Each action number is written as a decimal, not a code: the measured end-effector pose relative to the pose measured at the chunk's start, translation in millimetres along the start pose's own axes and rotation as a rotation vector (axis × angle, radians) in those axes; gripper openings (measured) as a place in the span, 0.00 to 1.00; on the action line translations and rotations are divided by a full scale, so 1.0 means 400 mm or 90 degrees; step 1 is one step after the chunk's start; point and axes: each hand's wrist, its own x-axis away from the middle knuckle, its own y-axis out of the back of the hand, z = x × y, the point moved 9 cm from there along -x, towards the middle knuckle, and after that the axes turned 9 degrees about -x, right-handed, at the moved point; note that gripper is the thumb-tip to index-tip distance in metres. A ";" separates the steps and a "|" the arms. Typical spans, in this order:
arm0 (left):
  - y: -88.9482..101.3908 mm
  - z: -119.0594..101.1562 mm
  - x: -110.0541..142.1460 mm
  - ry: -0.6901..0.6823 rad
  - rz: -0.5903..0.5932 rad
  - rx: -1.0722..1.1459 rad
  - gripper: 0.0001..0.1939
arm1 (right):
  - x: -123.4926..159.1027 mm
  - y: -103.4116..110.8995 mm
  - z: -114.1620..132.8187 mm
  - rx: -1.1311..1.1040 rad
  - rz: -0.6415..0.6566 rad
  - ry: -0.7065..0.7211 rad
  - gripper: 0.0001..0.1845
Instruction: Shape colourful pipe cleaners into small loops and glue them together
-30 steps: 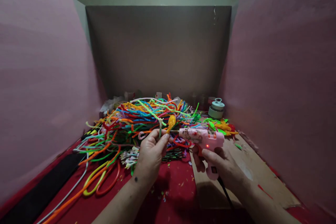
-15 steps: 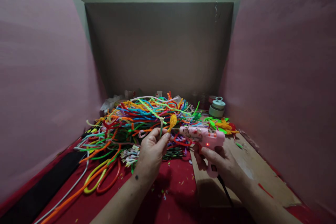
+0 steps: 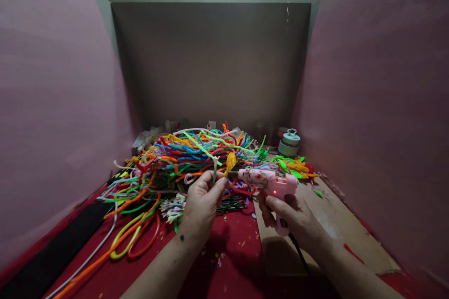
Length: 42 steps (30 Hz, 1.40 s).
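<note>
My left hand is closed in a pinch on a small orange petal-shaped pipe-cleaner piece and a thin green stem, held upright above the red table. My right hand grips the handle of a pink glue gun whose red light is lit. The gun's nozzle points left and sits right at the base of the orange piece. A black cord runs down from the gun's handle.
A big tangle of coloured pipe cleaners covers the table behind my hands. Green and orange finished pieces lie at right, near stacked tape rolls. A cardboard sheet lies under my right hand. Pink walls close in both sides.
The glue gun has shifted slightly left, its nozzle closer to the orange piece. My left hand has barely moved.
</note>
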 end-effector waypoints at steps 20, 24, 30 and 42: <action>-0.003 -0.006 0.005 0.013 -0.009 -0.001 0.13 | 0.002 0.013 0.005 0.057 -0.026 0.007 0.19; -0.007 -0.007 0.007 0.017 0.002 0.007 0.13 | 0.001 0.013 0.004 0.068 -0.022 0.004 0.19; -0.010 -0.002 0.005 0.023 0.012 0.017 0.12 | 0.002 0.014 0.001 0.058 -0.022 0.008 0.19; -0.007 0.000 0.002 0.023 0.009 0.019 0.13 | 0.002 0.018 -0.005 0.070 -0.025 0.002 0.20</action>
